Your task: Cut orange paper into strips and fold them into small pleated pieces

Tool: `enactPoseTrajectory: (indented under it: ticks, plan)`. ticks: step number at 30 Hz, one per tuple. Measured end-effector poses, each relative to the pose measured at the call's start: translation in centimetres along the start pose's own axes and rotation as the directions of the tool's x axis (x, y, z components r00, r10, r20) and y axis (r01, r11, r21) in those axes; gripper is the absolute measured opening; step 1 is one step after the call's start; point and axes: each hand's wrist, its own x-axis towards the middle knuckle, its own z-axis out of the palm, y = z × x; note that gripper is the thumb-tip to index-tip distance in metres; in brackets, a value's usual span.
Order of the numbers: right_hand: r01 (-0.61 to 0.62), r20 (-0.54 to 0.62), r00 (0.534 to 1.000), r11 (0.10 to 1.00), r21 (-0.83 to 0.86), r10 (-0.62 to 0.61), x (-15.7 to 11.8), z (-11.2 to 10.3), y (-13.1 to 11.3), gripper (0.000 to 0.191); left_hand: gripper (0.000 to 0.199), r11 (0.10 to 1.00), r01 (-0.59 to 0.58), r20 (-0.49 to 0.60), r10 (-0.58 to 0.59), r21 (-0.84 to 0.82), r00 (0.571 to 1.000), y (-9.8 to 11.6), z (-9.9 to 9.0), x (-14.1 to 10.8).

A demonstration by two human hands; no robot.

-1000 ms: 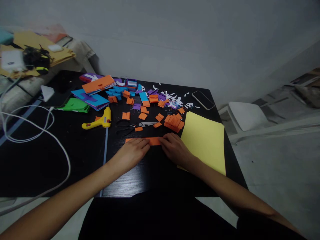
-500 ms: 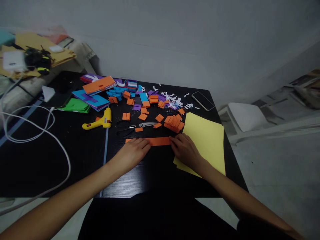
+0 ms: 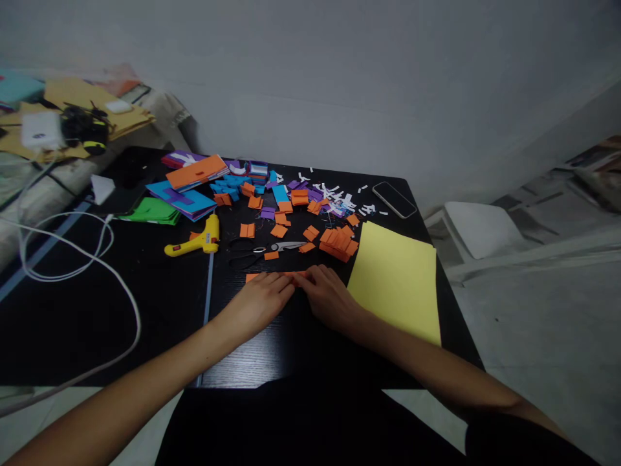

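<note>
An orange paper strip (image 3: pixel 251 277) lies on the black table in front of me, mostly covered by my hands. My left hand (image 3: pixel 264 296) holds it down near its left end, fingers together and curled over it. Close beside it, my right hand (image 3: pixel 327 294) has its bent fingertips pressed on the strip; what lies beneath them is hidden. Just beyond are black-handled scissors (image 3: pixel 266 249), with a small orange paper piece (image 3: pixel 272 256) by the blades. A stack of folded orange paper pieces (image 3: pixel 338 243) sits past my right hand.
Yellow paper sheets (image 3: pixel 398 278) lie on the right, under my right forearm. A phone (image 3: pixel 394 199) is at the far right corner. A yellow glue gun (image 3: pixel 196 239), green papers (image 3: pixel 150 211) and a white cable (image 3: pixel 130 304) are leftward. White paper scraps (image 3: pixel 334 194) litter the back.
My right hand has slid left along the orange strip, from its right end to beside my left hand. The left hand keeps its place on the strip. The view has shifted slightly.
</note>
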Motion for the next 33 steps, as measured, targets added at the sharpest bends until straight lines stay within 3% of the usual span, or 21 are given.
enactPoseTrajectory:
  ticks: [6, 14, 18, 23, 33]
  plan:
    - [-0.080, 0.028, 0.996, 0.997, -0.017, 0.081, -0.5, -0.5, 0.7, 0.046, 0.020, 1.000, 0.000, 0.018, 0.001, -0.030, 1.000, 0.0, -0.3, 0.2]
    - [-0.137, -0.121, 0.982, 0.989, 0.047, 0.142, -3.0, -0.5, 3.1, 0.042, 0.025, 1.000, 0.009, 0.033, -0.008, -0.019, 0.999, 0.3, -0.2, 0.5]
    - [-0.138, -0.143, 0.979, 0.990, 0.035, 0.142, -3.2, -0.2, 3.2, 0.041, 0.029, 1.000, 0.004, 0.002, -0.004, 0.011, 1.000, 0.8, 0.2, 0.8]
    - [-0.154, -0.134, 0.979, 0.988, 0.023, 0.156, -3.0, -0.4, 3.0, 0.040, 0.030, 0.997, 0.015, 0.037, -0.018, 0.071, 0.999, 1.2, 0.1, 0.9]
    - [-0.172, -0.114, 0.978, 0.985, 0.031, 0.174, -3.0, -0.6, 2.9, 0.040, 0.033, 0.992, 0.112, 0.012, -0.113, 0.059, 0.994, -0.4, -0.2, -2.5]
